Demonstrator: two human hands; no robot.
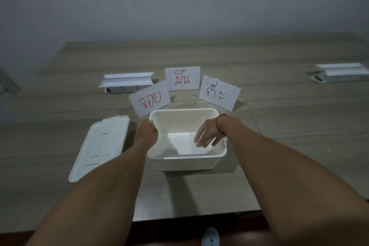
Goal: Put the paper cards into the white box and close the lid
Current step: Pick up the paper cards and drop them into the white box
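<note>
An open white box (185,163) stands in the middle of the wooden table. Its lid (99,146) lies flat to the left. Behind the box stand three folded paper cards: a left one with red writing (149,99), a middle one with red writing (182,78), and a right one with blue writing (219,92). My right hand (208,134) hangs inside the box with fingers spread, above white paper lying on the bottom. At the box's far left corner my left hand (147,131) rests against the outer wall, just below the left card; its fingers are hidden.
A white power strip with a folded white cover (126,84) sits behind the cards at the left. A similar one (341,74) lies at the far right. A grey wall rises behind the table. The table's near edge (179,218) runs below the box.
</note>
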